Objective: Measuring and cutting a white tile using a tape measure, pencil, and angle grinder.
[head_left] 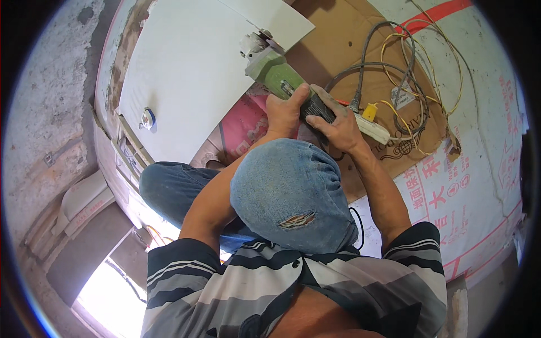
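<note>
Beyond the person's jeans-covered knee (287,191), the left hand (286,112) and right hand (342,128) are closed around a green-and-black grinder (276,73), side by side at its dark rear part. Its head points away, at the edge of a white panel (186,73), contact unclear; cardboard (332,25) with looped cables (360,84) lies to the right.

White floor sheeting (479,186) with red print, brown cardboard (344,50) flat on it, tangled cables (361,73) and white power strip (372,128) atop, white panel (208,62) overlapping cardboard.
</note>
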The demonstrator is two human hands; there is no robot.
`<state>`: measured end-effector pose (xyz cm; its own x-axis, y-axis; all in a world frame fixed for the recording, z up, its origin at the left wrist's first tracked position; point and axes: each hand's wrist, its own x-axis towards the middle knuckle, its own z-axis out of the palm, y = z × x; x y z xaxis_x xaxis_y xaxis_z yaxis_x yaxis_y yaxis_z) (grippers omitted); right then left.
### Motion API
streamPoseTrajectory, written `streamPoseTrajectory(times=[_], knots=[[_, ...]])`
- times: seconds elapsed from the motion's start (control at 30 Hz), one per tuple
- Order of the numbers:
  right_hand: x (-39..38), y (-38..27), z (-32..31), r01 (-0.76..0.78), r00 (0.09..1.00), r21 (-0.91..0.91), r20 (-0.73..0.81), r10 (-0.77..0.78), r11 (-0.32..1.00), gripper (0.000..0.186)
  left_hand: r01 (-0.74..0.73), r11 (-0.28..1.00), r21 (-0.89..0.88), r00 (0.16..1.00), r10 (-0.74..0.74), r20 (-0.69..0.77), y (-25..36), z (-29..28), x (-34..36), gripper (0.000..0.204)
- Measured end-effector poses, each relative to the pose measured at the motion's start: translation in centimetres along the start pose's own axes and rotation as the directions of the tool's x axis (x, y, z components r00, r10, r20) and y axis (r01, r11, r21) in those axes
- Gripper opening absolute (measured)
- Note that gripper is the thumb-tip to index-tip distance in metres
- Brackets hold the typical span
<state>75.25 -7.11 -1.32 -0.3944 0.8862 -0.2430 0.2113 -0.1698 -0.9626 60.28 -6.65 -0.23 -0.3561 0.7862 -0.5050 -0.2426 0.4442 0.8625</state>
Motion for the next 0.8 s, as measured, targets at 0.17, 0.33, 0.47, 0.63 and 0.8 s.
streamPoseTrajectory(times=[0.17,0.33,0.47,0.63,0.8], knots=[[-0.7,-0.5,-0.5,0.015,1.000,0.000,0.010,-0.015,1.000,0.070,-0.005,1.000,-0.012,1.000,0.005,0.016,0.1,0.3,-0.9,0.025],[-1.5,-0.4,-0.6,-0.024,1.000,-0.021,0.003,0.024,0.999,0.069,0.019,1.000,-0.013,0.999,-0.018,0.034,-0.8,0.2,-1.2,0.031],[-2.1,0.5,-0.2,-0.038,0.999,0.076,0.012,0.037,0.996,0.068,0.033,0.994,0.100,0.999,-0.032,-0.010,-1.6,-0.3,-1.3,0.034],[-2.2,0.4,-0.7,0.037,0.999,-0.221,0.005,-0.037,0.974,0.070,0.070,0.997,-0.035,0.995,-0.068,0.068,-1.5,0.0,-1.1,0.028],[-2.3,-0.6,-1.1,0.046,0.999,-0.092,0.025,-0.044,0.995,0.074,0.020,0.999,-0.031,0.999,-0.018,0.050,-1.2,0.2,-0.8,0.028]])
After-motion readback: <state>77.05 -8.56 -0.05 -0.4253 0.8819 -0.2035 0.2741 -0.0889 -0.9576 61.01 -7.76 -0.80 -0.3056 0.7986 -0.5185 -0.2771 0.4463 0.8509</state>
